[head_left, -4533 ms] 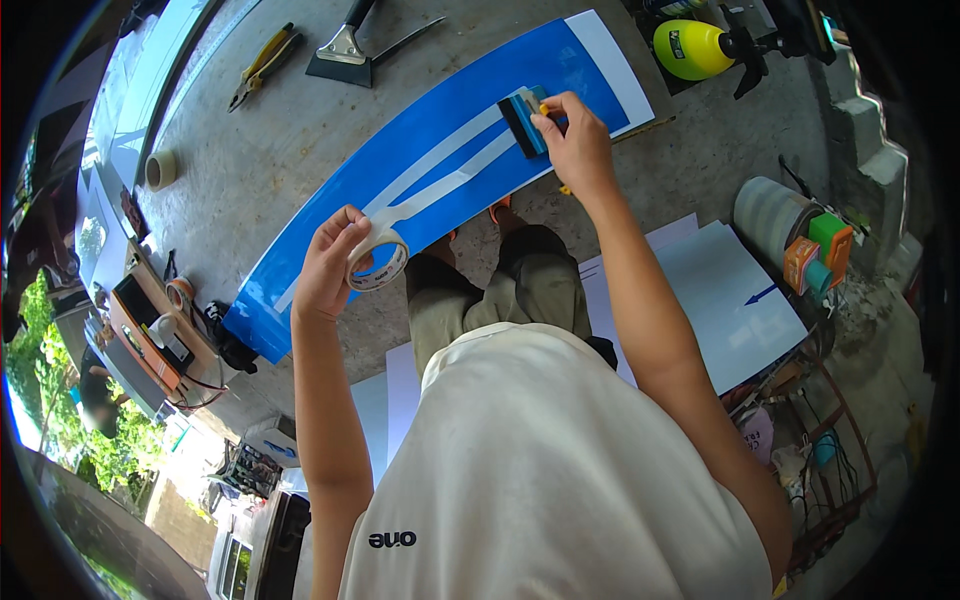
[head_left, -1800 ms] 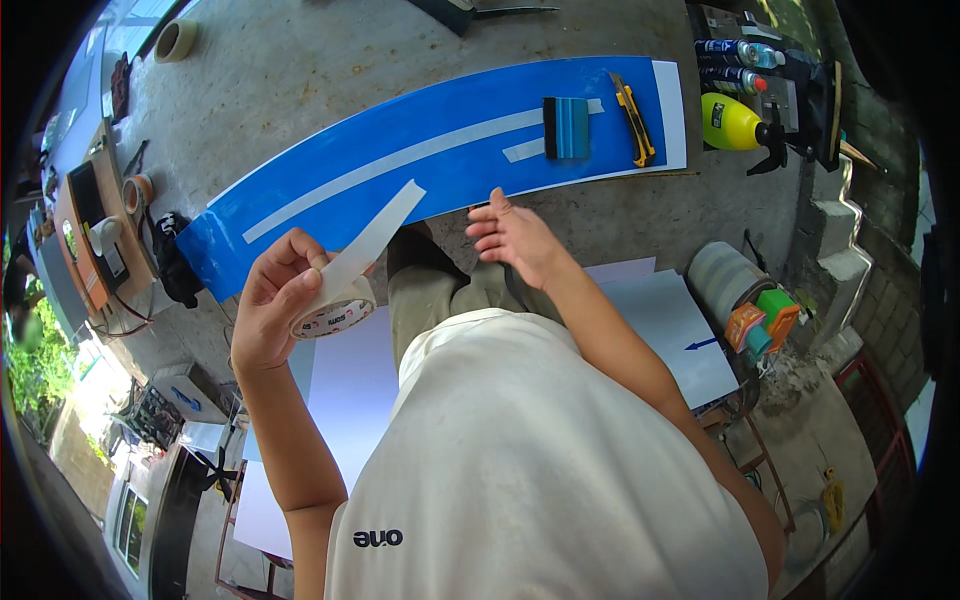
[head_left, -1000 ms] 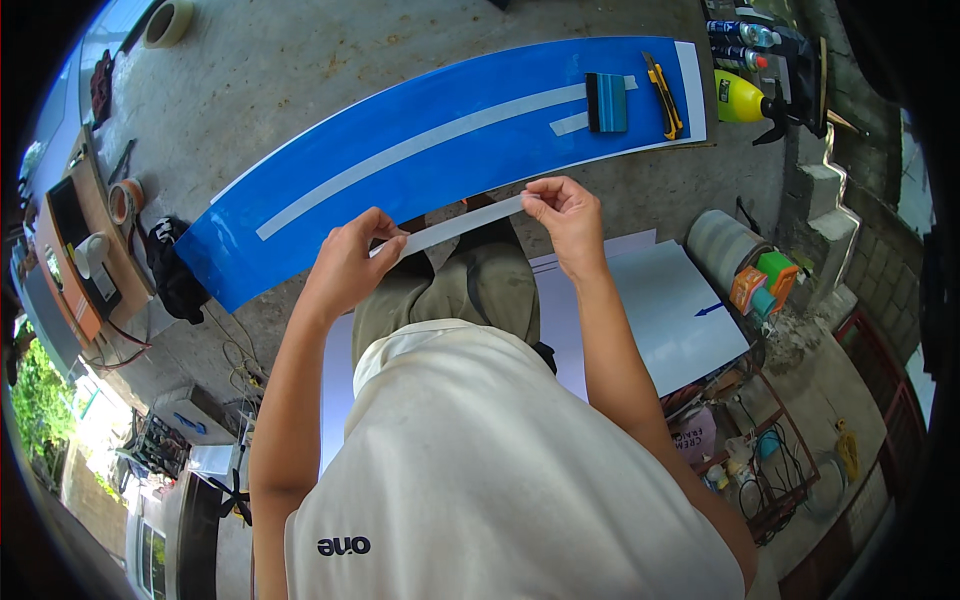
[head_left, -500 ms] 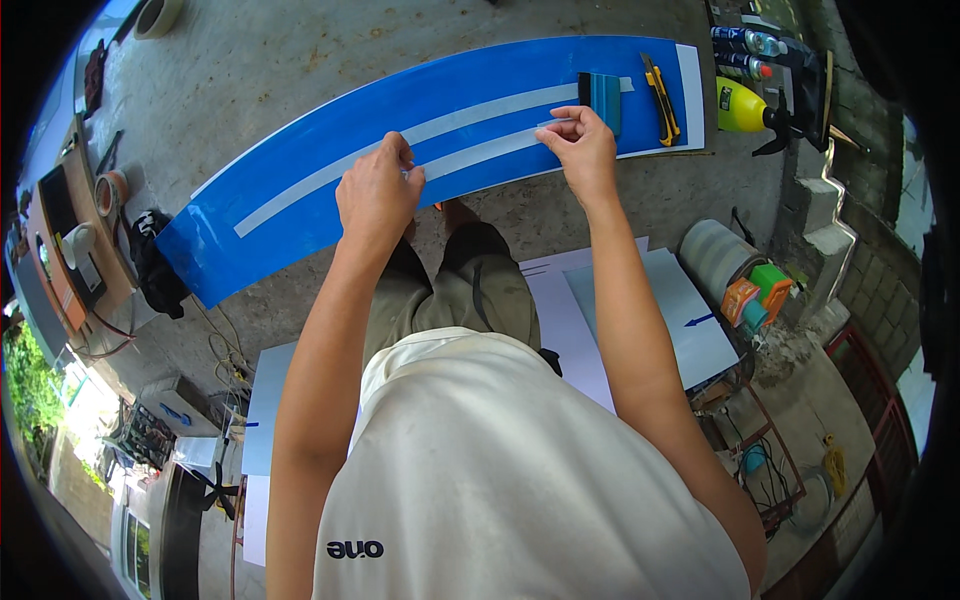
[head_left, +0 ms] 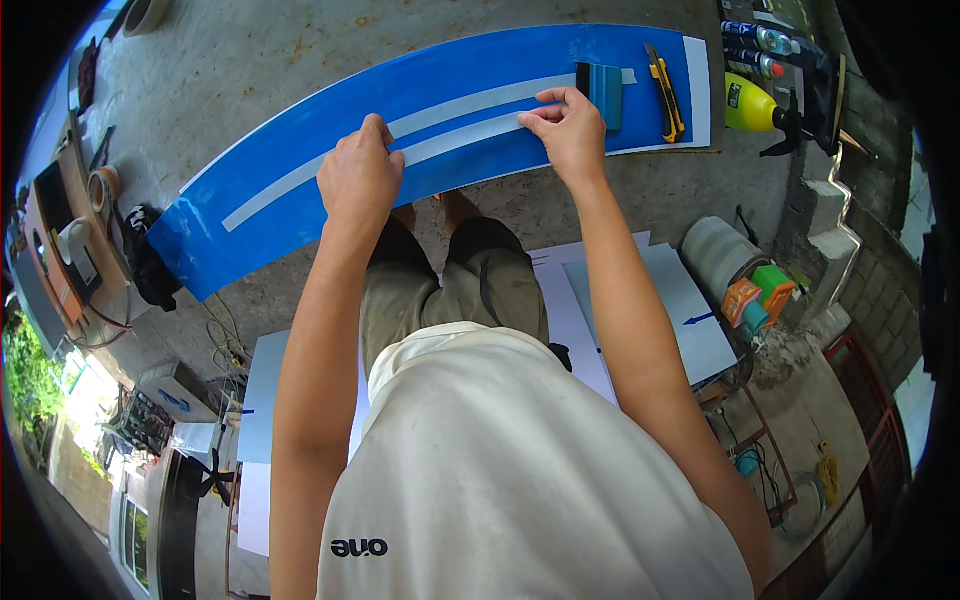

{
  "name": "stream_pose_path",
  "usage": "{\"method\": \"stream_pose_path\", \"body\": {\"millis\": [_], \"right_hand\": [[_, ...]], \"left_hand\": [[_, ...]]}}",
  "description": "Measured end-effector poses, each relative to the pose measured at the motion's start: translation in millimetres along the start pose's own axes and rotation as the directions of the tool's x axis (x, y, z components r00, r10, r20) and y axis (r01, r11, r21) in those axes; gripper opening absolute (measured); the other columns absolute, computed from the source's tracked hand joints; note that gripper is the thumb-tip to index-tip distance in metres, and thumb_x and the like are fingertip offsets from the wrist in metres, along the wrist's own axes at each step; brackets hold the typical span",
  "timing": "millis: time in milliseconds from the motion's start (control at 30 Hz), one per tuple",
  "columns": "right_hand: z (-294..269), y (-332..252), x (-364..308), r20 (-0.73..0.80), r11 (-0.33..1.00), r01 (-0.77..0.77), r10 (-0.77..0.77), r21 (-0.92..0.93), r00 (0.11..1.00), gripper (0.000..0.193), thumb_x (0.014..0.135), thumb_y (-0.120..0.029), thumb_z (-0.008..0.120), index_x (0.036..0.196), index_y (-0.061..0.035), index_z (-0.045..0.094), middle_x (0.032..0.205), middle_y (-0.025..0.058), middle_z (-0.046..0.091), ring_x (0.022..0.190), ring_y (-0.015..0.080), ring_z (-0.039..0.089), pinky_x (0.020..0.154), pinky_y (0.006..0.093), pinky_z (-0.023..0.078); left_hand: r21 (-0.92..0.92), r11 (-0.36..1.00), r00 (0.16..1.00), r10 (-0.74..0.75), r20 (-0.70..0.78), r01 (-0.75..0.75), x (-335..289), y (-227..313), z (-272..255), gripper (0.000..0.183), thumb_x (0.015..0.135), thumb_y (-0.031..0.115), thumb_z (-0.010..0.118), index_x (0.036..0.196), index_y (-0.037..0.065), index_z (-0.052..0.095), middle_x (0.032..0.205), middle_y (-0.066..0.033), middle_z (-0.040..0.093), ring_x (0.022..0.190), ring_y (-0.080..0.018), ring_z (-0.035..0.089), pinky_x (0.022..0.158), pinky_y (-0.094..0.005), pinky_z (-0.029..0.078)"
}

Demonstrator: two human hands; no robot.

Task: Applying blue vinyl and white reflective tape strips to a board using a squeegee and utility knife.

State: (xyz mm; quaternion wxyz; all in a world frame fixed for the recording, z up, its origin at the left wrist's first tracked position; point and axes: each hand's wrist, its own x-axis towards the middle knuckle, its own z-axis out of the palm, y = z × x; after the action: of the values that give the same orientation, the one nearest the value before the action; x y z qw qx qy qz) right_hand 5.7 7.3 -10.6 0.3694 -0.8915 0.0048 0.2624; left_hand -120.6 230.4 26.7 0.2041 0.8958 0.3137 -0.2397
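A long blue sheet [head_left: 205,255] with a white border lies across in front of me. Stretched between my hands is a pale strip of tape [head_left: 465,139], close above the blue surface; whether it touches cannot be made out. My left hand [head_left: 356,172] is closed on the strip's left part, its fingers curled. Thumb and index finger of my right hand [head_left: 572,138] pinch the right end. A second pale tape strip [head_left: 485,97] lies along the sheet, beyond the held one. Just past my right hand rests a teal squeegee [head_left: 606,98], with a yellow-and-black utility knife [head_left: 664,97] to its right.
At the far right stand a yellow spray bottle [head_left: 750,104] and spray cans [head_left: 752,40]. A tape roll [head_left: 103,188] and black cloth [head_left: 148,262] are at the left. Pale panels [head_left: 660,300] lie beside my legs, near a striped roll [head_left: 718,248].
Both hands have moved slightly left and farther out with the tape strip between them. The right hand is now a little farther from the squeegee. The view has shifted slightly.
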Motion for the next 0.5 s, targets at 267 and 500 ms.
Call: {"method": "stream_pose_path", "body": {"millis": [267,500], "right_hand": [[-1.9,-2.7,4.9,0.014,0.998,-0.002,0.003,-0.057,1.000,0.037,0.076,-0.011,0.089,0.106,-0.0019,0.068,0.088,0.0111,0.079,0.082,0.0203,0.076,0.078,0.0333,0.059],[0.1,-3.7,5.9,-0.009,0.997,-0.029,0.028,-0.073,1.000,0.036,0.076,-0.011,0.088,0.104,-0.0019,0.068,0.088,0.0110,0.079,0.081,0.0205,0.076,0.078,0.0336,0.059]], "left_hand": [[0.017,1.000,1.000,0.005,0.001,-0.005,3.0,1.7,2.0,0.025,0.085,0.024,0.078,0.104,0.012,0.066,0.093,-0.0071,0.076,0.092,-0.0316,0.073,0.076,-0.0452,0.056],[0.008,1.000,0.999,0.003,0.036,-0.003,4.8,9.7,-4.8,0.023,0.086,0.021,0.076,0.104,0.010,0.066,0.095,-0.0122,0.075,0.095,-0.0353,0.073,0.079,-0.0469,0.057]]}}
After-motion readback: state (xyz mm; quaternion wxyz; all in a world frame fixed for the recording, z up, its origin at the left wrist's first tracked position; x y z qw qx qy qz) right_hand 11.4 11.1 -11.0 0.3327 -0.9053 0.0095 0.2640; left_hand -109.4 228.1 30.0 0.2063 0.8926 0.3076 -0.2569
